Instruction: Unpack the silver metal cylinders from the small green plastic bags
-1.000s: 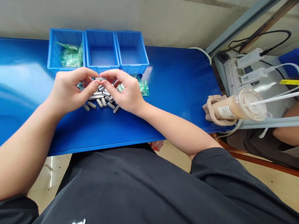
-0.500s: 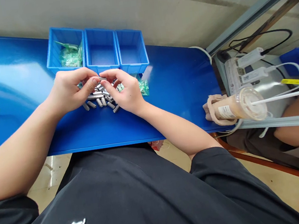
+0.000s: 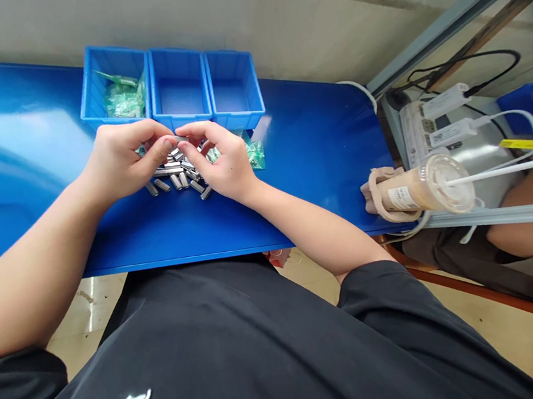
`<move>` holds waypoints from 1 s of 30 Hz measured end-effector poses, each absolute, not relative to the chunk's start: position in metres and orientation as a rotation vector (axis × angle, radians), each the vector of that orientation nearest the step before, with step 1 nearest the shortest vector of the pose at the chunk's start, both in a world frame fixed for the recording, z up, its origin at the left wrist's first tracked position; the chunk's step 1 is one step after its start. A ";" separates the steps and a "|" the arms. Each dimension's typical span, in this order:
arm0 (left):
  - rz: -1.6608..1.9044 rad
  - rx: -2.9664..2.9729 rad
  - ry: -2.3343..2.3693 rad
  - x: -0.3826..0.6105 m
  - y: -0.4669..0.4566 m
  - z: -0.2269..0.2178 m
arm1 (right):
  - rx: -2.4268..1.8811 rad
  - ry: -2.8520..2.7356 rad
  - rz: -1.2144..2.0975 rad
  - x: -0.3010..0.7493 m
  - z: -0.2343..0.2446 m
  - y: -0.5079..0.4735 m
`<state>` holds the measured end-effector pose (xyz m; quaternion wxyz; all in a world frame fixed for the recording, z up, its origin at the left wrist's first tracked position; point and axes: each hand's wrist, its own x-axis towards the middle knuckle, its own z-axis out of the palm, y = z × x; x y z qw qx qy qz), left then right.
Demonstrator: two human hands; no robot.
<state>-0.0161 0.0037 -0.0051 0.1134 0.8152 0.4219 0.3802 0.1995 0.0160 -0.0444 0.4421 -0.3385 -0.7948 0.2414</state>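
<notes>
Blue bench (image 3: pixel 314 155); bin (image 3: pixel 87 98) holds green packets (image 3: pixel 124 100); left hand (image 3: pixel 119 162), right hand (image 3: pixel 225 159) pinch metal piece (image 3: pixel 180 138).

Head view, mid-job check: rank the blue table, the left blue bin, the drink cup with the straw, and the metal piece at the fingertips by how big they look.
1. blue table
2. left blue bin and drink cup: look about alike, so not ranked
3. metal piece, pinched between left hand and right hand

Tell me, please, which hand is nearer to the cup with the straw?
Right. The right hand sits left of the cup; the left hand lies farther left, beyond it.
</notes>
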 end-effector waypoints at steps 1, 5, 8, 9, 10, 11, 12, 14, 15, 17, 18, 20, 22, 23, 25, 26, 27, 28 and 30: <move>1.123 2.394 1.238 -0.016 0.004 -0.005 | -0.842 -1.974 0.603 0.200 -0.044 0.016; 1.173 2.409 1.191 -0.015 0.003 -0.005 | -0.843 -1.975 0.601 0.199 -0.043 0.015; 1.190 2.417 1.154 -0.014 0.003 -0.003 | -0.834 -1.991 0.586 0.199 -0.042 0.014; 1.190 2.417 1.146 -0.014 0.002 -0.003 | -0.836 -1.998 0.582 0.199 -0.042 0.014; 1.188 2.415 1.140 -0.015 0.002 -0.003 | -0.841 -2.004 0.580 0.199 -0.042 0.014; 1.181 2.412 1.141 -0.015 0.002 -0.003 | -0.847 -2.008 0.581 0.199 -0.042 0.014; 1.176 2.410 1.143 -0.015 0.003 -0.004 | -0.852 -2.009 0.583 0.199 -0.042 0.014; 1.166 2.409 1.155 -0.016 0.003 -0.004 | -0.852 -2.006 0.585 0.199 -0.043 0.015; 1.162 2.410 1.163 -0.017 0.003 -0.005 | -0.850 -2.008 0.585 0.199 -0.043 0.015; 1.160 2.413 1.173 -0.017 0.003 -0.006 | -0.850 -2.015 0.580 0.199 -0.043 0.015; 1.154 2.413 1.179 -0.017 0.003 -0.006 | -0.852 -2.020 0.579 0.199 -0.043 0.014; 1.146 2.413 1.188 -0.017 0.003 -0.006 | -0.857 -2.021 0.578 0.199 -0.042 0.014; 1.131 2.412 1.203 -0.017 0.003 -0.005 | -0.860 -2.015 0.581 0.199 -0.042 0.013; 1.128 2.414 1.208 -0.017 0.003 -0.005 | -0.859 -2.009 0.582 0.199 -0.041 0.013; 1.135 2.424 1.210 -0.017 0.003 -0.005 | -0.849 -1.997 0.585 0.199 -0.041 0.013; 1.142 2.428 1.209 -0.016 0.003 -0.005 | -0.844 -1.994 0.587 0.199 -0.041 0.013; 1.155 2.432 1.203 -0.016 0.003 -0.005 | -0.843 -1.991 0.589 0.199 -0.041 0.013; 1.169 2.433 1.194 -0.016 0.003 -0.005 | -0.843 -1.990 0.591 0.199 -0.041 0.013; 1.186 2.435 1.177 -0.016 0.003 -0.005 | -0.849 -1.986 0.595 0.199 -0.041 0.013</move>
